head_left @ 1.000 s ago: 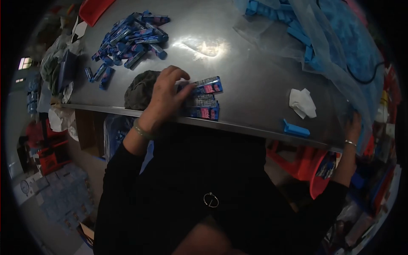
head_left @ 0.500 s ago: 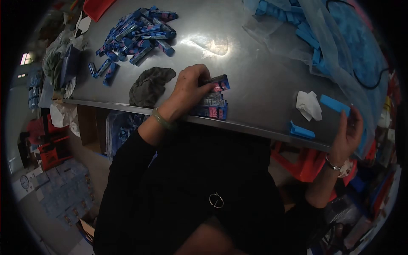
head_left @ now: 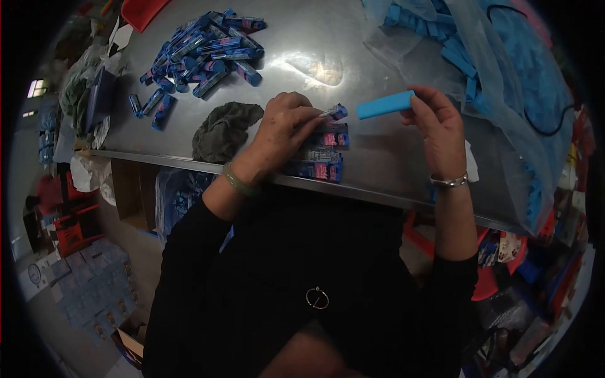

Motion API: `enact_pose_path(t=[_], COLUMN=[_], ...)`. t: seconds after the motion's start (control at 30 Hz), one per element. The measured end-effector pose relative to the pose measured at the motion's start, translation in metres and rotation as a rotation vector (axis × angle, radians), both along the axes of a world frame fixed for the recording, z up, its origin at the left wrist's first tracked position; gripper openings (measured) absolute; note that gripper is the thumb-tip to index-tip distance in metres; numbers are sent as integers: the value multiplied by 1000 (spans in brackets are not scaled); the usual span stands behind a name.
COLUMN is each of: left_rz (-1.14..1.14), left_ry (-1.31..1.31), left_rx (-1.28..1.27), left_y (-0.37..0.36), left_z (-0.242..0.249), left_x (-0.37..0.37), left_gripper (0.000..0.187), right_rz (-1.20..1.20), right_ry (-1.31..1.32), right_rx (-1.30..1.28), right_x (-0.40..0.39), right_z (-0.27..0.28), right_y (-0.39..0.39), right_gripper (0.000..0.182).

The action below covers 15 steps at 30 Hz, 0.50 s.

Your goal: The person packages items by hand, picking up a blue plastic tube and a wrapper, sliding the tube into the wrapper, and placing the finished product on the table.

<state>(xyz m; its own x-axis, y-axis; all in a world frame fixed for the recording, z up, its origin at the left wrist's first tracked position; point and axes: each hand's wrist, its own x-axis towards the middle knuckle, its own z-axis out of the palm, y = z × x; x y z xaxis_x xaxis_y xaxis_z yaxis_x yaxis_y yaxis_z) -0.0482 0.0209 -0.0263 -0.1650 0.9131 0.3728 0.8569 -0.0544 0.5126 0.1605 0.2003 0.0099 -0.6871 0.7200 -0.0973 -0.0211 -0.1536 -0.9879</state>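
Observation:
My left hand (head_left: pixel 280 129) pinches a small blue-and-pink printed box (head_left: pixel 334 113) by one end, lifted just above a short stack of the same flat boxes (head_left: pixel 321 154) near the metal table's front edge (head_left: pixel 378 196). My right hand (head_left: pixel 438 123) holds a plain blue rectangular piece (head_left: pixel 384 104) level, its free end pointing at the box in my left hand, a small gap between them.
A dark grey cloth (head_left: pixel 222 129) lies left of my left hand. A pile of filled blue boxes (head_left: pixel 201 53) sits at the back left. A clear bag of blue pieces (head_left: pixel 498 69) fills the back right. White crumpled paper (head_left: pixel 469 160) peeks out behind my right wrist.
My right hand came up from the table's right edge with a blue piece and swung left toward the middle. My left hand lifted one printed box off the stack.

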Motion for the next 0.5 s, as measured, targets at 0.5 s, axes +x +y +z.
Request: enact_pose_path(t=[0.5], left_rz=[-76], left_ry=[-892], left_rx=[-243], left_y=[-4], left_z=[32], left_x=[20], left_gripper=[17], right_rz=[193], right_ry=[-18], right_rx=[120], right_x=[-20], right_z=[18], right_y=[-6], right_gripper=[25])
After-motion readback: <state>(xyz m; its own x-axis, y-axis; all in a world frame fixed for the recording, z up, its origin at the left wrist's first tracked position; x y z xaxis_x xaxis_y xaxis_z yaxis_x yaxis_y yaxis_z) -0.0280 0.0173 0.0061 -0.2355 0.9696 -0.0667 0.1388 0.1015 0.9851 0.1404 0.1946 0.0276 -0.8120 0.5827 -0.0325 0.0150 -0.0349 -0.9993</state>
